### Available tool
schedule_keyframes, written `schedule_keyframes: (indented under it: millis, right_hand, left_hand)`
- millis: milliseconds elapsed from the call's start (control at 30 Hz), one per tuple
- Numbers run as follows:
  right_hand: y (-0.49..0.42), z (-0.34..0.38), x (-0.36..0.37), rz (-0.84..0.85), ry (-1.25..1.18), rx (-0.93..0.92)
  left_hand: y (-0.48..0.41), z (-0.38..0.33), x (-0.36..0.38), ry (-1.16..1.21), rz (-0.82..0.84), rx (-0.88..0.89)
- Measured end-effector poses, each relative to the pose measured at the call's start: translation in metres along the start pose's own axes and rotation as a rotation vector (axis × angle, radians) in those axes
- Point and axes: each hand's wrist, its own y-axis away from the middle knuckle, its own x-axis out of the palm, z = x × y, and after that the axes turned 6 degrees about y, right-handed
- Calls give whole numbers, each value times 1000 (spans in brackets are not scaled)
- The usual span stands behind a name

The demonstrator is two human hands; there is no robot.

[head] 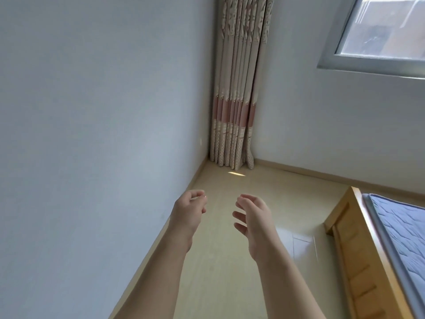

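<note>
Nearest you, both forearms are stretched forward over the bare floor (pixel 220 272). Your left hand (pixel 189 211) has its fingers loosely curled, thumb and forefinger close together, and nothing visible between them. Your right hand (pixel 254 218) is relaxed, its fingers slightly spread and turned inward, and it is also empty. The two hands are level with each other, with a gap between them.

To your right, a wooden bed frame (pixel 358 249) carries a blue quilted mattress (pixel 402 226). It is near the right forearm but not touching it.

Further on, the curtain (pixel 234 100) hangs gathered in the room corner, its hem at the floor. Its long axis is vertical. It lies straight ahead, in line with the gap between your hands and well apart from both, so neither hand is clearly nearer. In my judgement the reach is aimed at it and calls for stepping closer first.

Beyond that, a window (pixel 379 31) sits high on the right wall.
</note>
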Motion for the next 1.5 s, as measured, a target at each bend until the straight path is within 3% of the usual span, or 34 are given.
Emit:
schedule_keyframes:
  millis: [233, 600, 833, 1067, 1233, 1500]
  right_hand:
    - [-133, 29, -28, -128, -87, 87]
    - [-386, 155, -112, -260, -170, -49]
    - [-520, 190, -146, -282, -167, -13]
    - [-689, 250, -193, -380, -180, -48]
    - [-771, 291, -258, -526, -252, -47]
    - [-850, 297, -419, -795, -395, 1]
  left_hand:
    - [-127, -27, 91, 0, 143, -21]
    - [-349, -106, 296, 18, 245, 56]
    - [-468, -118, 392, 20, 288, -8]
    - [-610, -161, 516, -10, 412, 49]
    - [-681, -186, 635, -116, 590, 43]
    - [-692, -174, 850, -221, 884, -7]
